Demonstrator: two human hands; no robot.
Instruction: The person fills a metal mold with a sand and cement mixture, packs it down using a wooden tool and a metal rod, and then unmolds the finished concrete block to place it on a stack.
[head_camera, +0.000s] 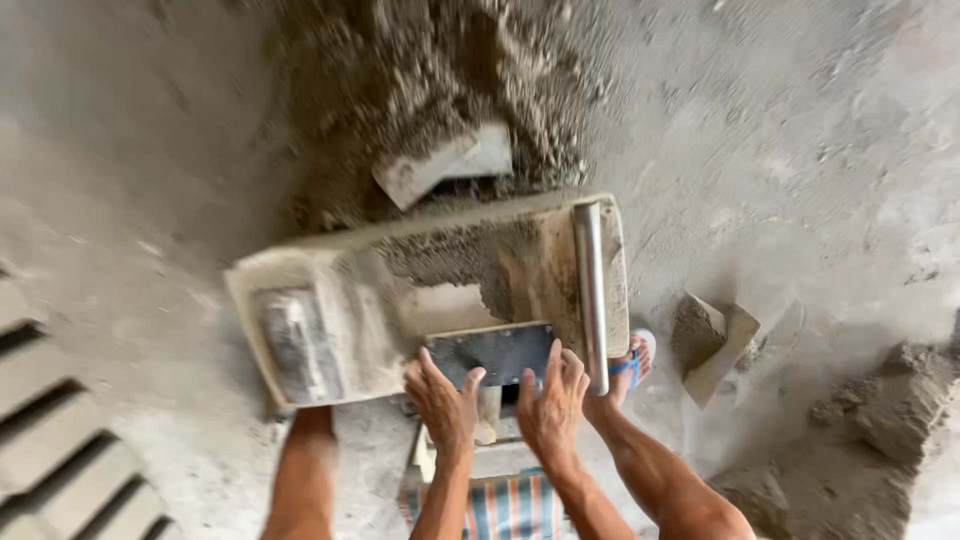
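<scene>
No package, label, sign or screen shows anywhere around the mortar-caked wooden mould (430, 290) on the floor; nothing printed is visible.

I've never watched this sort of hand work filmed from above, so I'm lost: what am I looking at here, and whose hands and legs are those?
This is one picture from a camera worn on the person's head, looking straight down. The left hand and right hand both press flat on a dark metal plate set in a mortar-caked mould box with a steel bar. Neither hand grips anything. Beyond lies a heap of damp sandy mix with a trowel in it. A foot in a blue-strapped sandal stands beside the box.
</scene>
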